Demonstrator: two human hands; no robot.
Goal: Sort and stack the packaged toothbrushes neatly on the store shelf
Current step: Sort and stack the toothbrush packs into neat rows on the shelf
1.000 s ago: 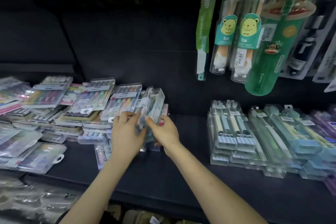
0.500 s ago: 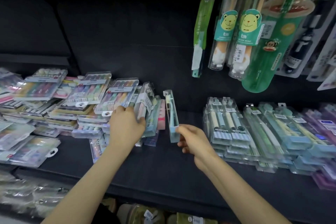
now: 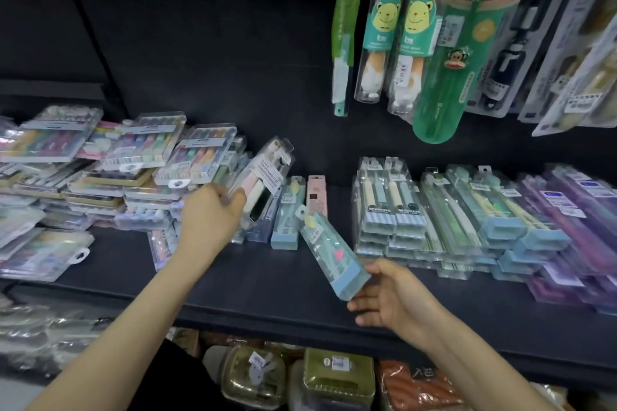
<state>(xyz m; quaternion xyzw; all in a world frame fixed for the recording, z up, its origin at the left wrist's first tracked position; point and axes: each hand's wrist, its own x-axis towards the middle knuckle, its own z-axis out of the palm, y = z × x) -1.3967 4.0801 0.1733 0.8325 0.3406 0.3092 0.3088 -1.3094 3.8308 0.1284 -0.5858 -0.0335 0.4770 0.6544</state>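
Observation:
My right hand [image 3: 394, 297] holds a clear blue-based toothbrush pack [image 3: 329, 252] by its lower end, tilted over the dark shelf [image 3: 260, 290]. My left hand [image 3: 208, 213] grips a clear pack with a pink and a white toothbrush [image 3: 263, 180], lifted off a small pile. Behind them, a blue-based pack [image 3: 287, 213] and a pink pack [image 3: 316, 195] lie on the shelf. Multicolour toothbrush packs [image 3: 143, 143] are heaped at the left. Neat rows of pale blue packs [image 3: 387, 200] and purple packs [image 3: 574, 210] are stacked at the right.
Children's toothbrushes with bear labels [image 3: 380, 40] and a green monkey tube [image 3: 457, 53] hang above the right stacks. Boxed goods [image 3: 337, 374] sit on the shelf below. Loose clear packs [image 3: 43, 250] lie near the front left edge.
My right hand has drawn the blue-based pack out of the pile toward the shelf front and tipped it flatter. My left hand now holds the pink-and-white pack raised.

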